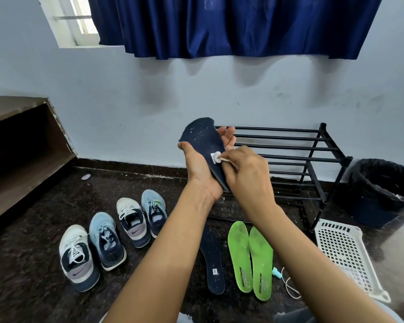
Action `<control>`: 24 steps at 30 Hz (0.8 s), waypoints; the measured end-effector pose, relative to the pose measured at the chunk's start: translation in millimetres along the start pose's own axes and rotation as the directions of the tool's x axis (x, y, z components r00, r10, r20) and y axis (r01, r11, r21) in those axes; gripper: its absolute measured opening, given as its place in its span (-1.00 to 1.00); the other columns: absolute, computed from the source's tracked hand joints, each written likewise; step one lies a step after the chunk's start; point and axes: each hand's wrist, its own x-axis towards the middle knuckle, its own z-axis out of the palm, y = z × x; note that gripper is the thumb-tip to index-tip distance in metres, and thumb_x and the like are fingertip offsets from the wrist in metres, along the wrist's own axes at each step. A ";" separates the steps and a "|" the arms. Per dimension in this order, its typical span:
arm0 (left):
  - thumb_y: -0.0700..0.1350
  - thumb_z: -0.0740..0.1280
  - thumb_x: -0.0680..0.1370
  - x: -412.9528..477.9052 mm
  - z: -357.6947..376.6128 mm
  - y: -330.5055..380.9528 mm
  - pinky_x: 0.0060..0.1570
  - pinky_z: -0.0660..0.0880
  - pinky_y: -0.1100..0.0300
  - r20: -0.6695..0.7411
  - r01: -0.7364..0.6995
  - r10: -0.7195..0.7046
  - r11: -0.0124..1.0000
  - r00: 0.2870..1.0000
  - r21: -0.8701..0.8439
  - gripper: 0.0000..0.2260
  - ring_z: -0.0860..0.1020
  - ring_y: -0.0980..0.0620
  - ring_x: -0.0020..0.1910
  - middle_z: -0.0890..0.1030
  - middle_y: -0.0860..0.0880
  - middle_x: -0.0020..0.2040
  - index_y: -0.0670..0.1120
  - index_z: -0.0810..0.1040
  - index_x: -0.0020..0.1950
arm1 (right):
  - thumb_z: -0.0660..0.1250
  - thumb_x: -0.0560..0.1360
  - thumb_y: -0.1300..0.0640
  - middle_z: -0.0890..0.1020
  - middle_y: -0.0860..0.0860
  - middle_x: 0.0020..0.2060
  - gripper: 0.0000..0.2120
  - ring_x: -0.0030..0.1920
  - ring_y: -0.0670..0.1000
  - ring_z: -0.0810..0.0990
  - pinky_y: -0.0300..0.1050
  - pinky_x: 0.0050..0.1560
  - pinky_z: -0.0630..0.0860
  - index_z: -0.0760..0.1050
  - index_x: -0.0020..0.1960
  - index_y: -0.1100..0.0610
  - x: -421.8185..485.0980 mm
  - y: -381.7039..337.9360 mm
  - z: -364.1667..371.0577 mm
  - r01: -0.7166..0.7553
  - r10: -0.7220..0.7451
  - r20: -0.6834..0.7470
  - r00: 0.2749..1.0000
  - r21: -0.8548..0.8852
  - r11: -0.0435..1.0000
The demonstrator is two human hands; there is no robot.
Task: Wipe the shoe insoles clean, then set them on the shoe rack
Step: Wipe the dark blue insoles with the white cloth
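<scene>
My left hand (200, 169) grips a dark navy insole (202, 139), held upright in front of the black shoe rack (296, 157). White specks dot the insole. My right hand (245, 171) pinches a small white wipe (217, 159) against the insole's white label. On the floor below lie a second navy insole (214, 259) and two green insoles (250, 259), side by side.
Several sneakers (107, 238) stand in a row on the dark floor at left. A white plastic basket (345, 252) lies at right, a black bin (383, 190) behind it. A brown wooden shelf (21, 145) is at far left. A small teal item with a white cord (283, 278) lies by the green insoles.
</scene>
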 end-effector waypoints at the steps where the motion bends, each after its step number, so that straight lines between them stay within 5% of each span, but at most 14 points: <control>1: 0.39 -0.27 0.55 -1.3 0.6 -1.9 0.16 0.46 0.12 0.006 0.009 -0.009 1.000 1.000 0.004 -0.21 0.61 -0.06 0.06 0.68 -0.09 -0.04 -0.14 0.55 0.05 | 0.34 0.38 0.31 0.63 0.14 -0.19 -0.87 -0.21 0.18 0.60 -0.17 -0.22 0.37 0.65 -0.13 0.23 4.1 -0.9 1.1 0.006 -0.006 -0.016 1.000 -0.005 1.000; 5: 0.41 -0.26 0.53 -5.4 1.8 -7.2 0.10 0.49 0.13 0.035 0.038 -0.039 0.999 0.999 0.035 -0.20 0.61 -0.07 0.02 0.65 -0.10 0.02 -0.13 0.55 0.08 | 0.34 0.42 0.33 0.66 0.14 -0.02 -0.90 -0.09 0.16 0.63 -0.24 -0.06 0.40 0.64 -0.12 0.27 13.9 0.9 0.2 0.033 -0.030 -0.071 0.997 0.043 0.999; 11: 0.41 -0.26 0.54 4.6 -4.1 8.4 0.19 0.42 0.14 -0.042 -0.023 0.023 1.000 0.999 0.006 -0.19 0.61 -0.06 0.11 0.69 -0.10 -0.07 -0.14 0.58 -0.02 | 0.41 0.41 0.29 0.65 0.12 -0.25 -0.91 -0.25 0.15 0.61 -0.10 -0.19 0.47 0.66 -0.11 0.19 -12.0 4.2 0.8 -0.064 0.060 0.051 0.997 0.072 0.995; 18: 0.38 -0.28 0.55 0.0 -1.4 1.6 0.08 0.46 0.16 -0.047 -0.035 0.038 0.998 0.998 0.058 -0.21 0.63 -0.05 0.06 0.68 -0.12 -0.08 -0.15 0.55 -0.04 | 0.38 0.37 0.29 0.63 0.11 -0.28 -0.89 -0.28 0.13 0.60 -0.20 -0.21 0.38 0.66 -0.15 0.20 -2.9 3.6 3.3 -0.035 0.036 -0.018 0.999 0.080 0.996; 24: 0.41 -0.28 0.53 -6.6 1.2 -7.4 0.00 0.54 0.13 -0.038 0.039 -0.034 0.991 0.999 0.125 -0.19 0.64 -0.06 -0.08 0.66 -0.10 -0.04 -0.11 0.57 -0.02 | 0.41 0.39 0.33 0.67 0.09 -0.17 -0.92 -0.19 0.02 0.60 -0.48 -0.11 0.30 0.65 -0.14 0.22 2.6 3.0 -0.1 -0.061 0.075 -0.110 0.991 0.126 0.990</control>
